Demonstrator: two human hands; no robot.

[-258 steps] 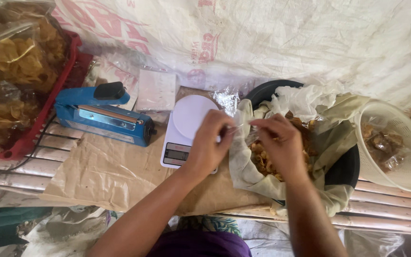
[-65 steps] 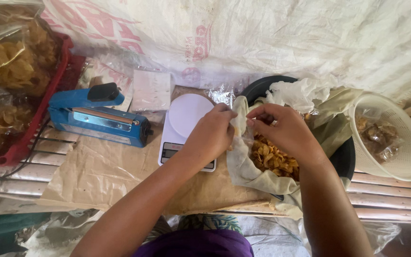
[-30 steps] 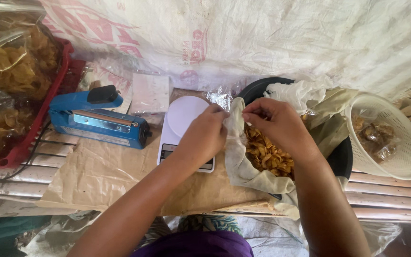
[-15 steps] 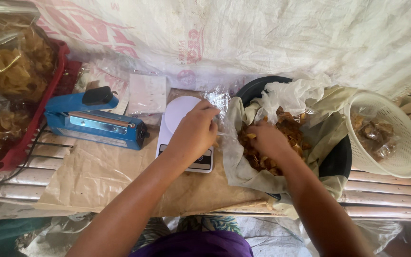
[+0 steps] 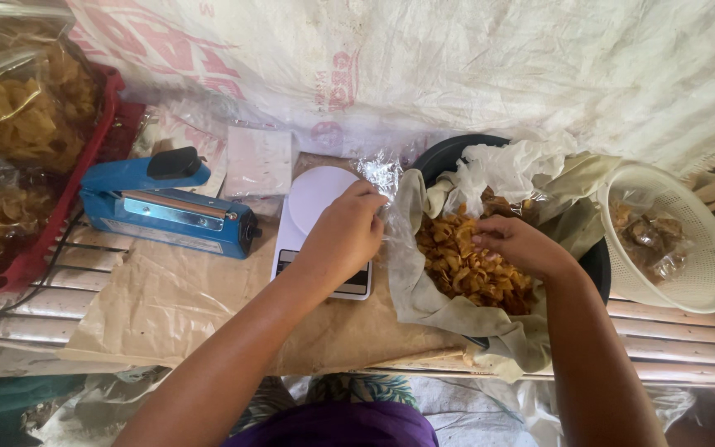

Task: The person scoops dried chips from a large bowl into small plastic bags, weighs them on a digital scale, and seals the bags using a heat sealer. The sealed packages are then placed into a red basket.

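Observation:
My left hand [image 5: 343,236] hovers over the white kitchen scale [image 5: 316,223] and pinches the edge of a small clear plastic bag [image 5: 381,174] beside the bowl. My right hand [image 5: 516,245] reaches into a heap of golden fried chips [image 5: 461,263], fingers closed on some of them. The chips lie on a pale cloth [image 5: 424,298] that lines a dark round bowl [image 5: 448,153].
A blue bag sealer [image 5: 167,209] lies left of the scale on brown paper [image 5: 159,306]. A red crate [image 5: 84,165] with bagged chips stands far left. A white plastic colander [image 5: 676,240] with bagged snacks sits right. White sacking hangs behind; bamboo slats form the table.
My right hand dropped from the cloth's upper edge into the chips. My left hand shifted slightly left, over the scale, still at the clear bag.

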